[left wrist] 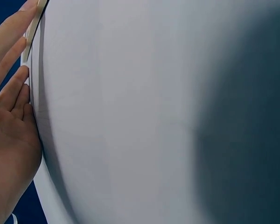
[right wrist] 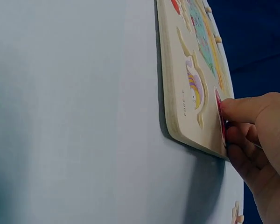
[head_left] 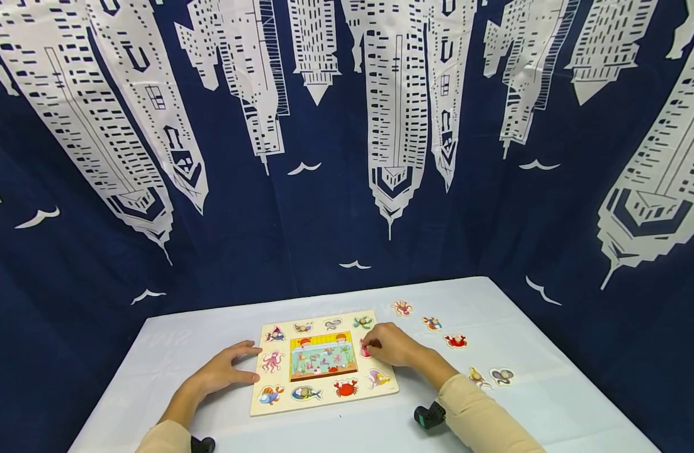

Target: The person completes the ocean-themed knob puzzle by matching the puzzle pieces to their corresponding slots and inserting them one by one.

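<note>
A wooden puzzle board with sea-animal shapes around a central aquarium picture lies on the table. At its right side, my right hand pinches a pinkish-red puzzle piece over a recess; the fingers hide most of the piece. My left hand rests by the board's left edge, thumb and fingers spread and touching it. In the left wrist view, the left hand shows lightly bent fingers beside the board's edge. Along the top row, a green turtle piece sits near the right hand.
Loose pieces lie right of the board: a red octopus, a blue-and-orange piece, a red crab, a yellowish piece and a grey piece. A dark blue curtain hangs behind the white table.
</note>
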Demonstrator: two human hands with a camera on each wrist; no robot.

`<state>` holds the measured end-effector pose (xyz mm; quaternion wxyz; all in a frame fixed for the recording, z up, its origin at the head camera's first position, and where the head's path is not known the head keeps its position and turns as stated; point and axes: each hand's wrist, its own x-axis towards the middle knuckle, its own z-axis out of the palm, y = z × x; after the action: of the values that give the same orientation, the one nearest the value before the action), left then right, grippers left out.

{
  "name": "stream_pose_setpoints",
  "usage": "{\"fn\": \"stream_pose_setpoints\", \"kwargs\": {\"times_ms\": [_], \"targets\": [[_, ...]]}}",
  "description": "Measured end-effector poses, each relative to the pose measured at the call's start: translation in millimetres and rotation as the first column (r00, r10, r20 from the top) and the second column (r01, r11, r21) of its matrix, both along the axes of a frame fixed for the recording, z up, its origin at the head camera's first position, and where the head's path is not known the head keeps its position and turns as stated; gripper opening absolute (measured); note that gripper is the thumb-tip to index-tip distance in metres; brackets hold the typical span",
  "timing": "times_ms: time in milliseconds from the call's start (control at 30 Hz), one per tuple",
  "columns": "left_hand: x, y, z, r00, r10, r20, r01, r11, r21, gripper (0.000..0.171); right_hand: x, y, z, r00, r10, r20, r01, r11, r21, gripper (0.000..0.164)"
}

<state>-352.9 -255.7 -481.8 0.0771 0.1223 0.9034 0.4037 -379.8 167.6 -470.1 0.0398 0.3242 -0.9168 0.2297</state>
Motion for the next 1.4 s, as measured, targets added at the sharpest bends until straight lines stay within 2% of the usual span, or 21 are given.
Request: {"fn": "stream_pose_setpoints", "kwargs": {"times_ms": [400,733,933,1133,1400], "targets": [[-0.8,0.4,0.7,1.0,0.005,-0.001,-0.005,1.0,0.0,0.07,2.6,19.6,12.8,1.0,0.012,-0.025,-0.012,1.0,-0.002,0.014],[-1.0,-2.4,1.1,1.0,0.02,0.002,-0.02,1.0,-0.019,0.071,7.7,51.7,21.8,0.998,-0.001,-0.055,-0.001,0.999,-0.032,0.017],[-3.4,-0.9,1.0,1.0,0.017,0.0,-0.017,1.0,-0.013,0.071,18.7,80.5,27.4,0.996,-0.04,-0.079,0.037,0.999,-0.036,0.017],[-1.6,-0.2,0.0,1.0,0.03,0.005,-0.03,0.999,-0.018,0.071,30.8,107.3,25.1,0.993,-0.048,-0.109,0.045,0.999,-0.025,0.016],[-1.8,-0.5,-2.7,1.0,0.012,0.012,-0.012,1.0,0.003,0.071,52.5,135.7,19.6,0.995,-0.094,-0.045,0.092,0.995,-0.039,0.014]]}}
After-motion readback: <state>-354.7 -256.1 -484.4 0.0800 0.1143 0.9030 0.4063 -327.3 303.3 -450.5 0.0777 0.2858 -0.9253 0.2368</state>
